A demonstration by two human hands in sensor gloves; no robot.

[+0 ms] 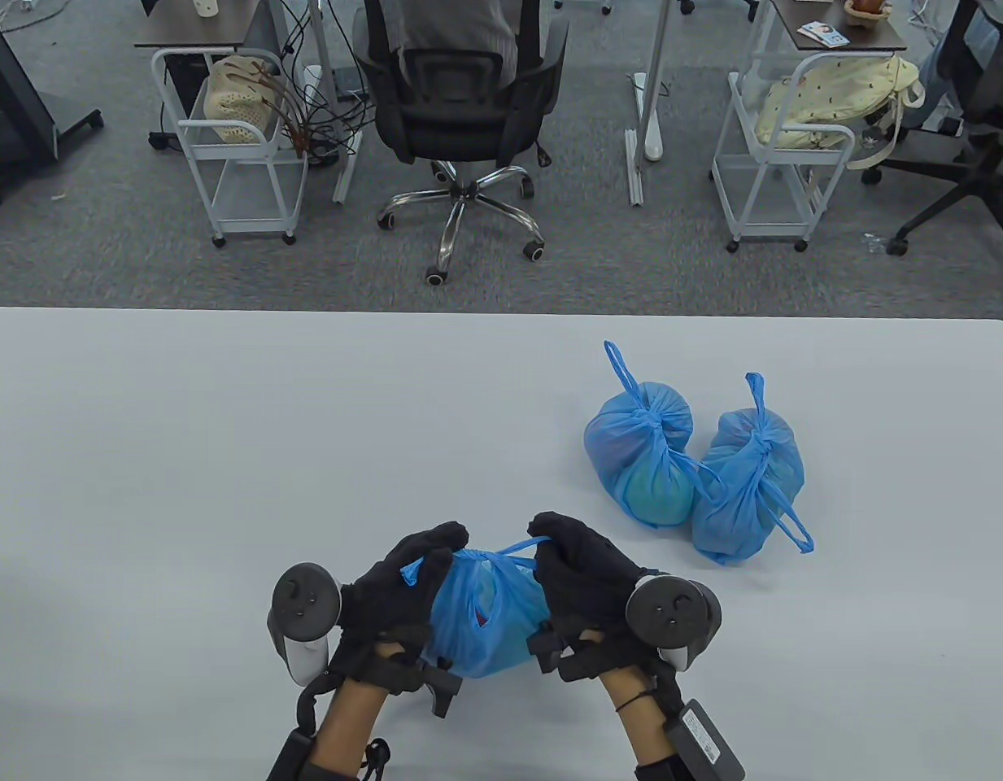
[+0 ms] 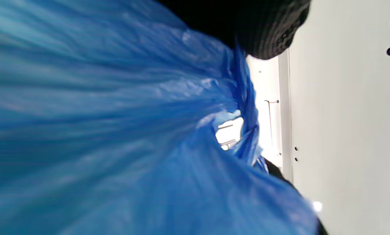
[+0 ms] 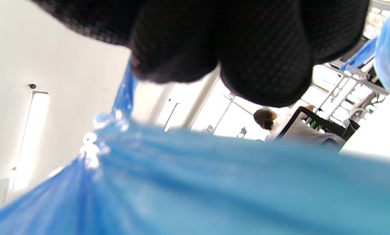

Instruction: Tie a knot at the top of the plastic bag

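Blue plastic bag (image 1: pixel 489 610), lower centre of the table view, between both hands. Left hand (image 1: pixel 395 590) and right hand (image 1: pixel 582 573) each pinch one handle strip, fingers closed. Draw the strips evenly outward, keeping the crossing low against the gathered neck.

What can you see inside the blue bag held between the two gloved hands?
Through the blue bag, gripped by the left hand and right hand, only a pale rounded shape and a small red patch show. The plastic and gloves hide what they are.
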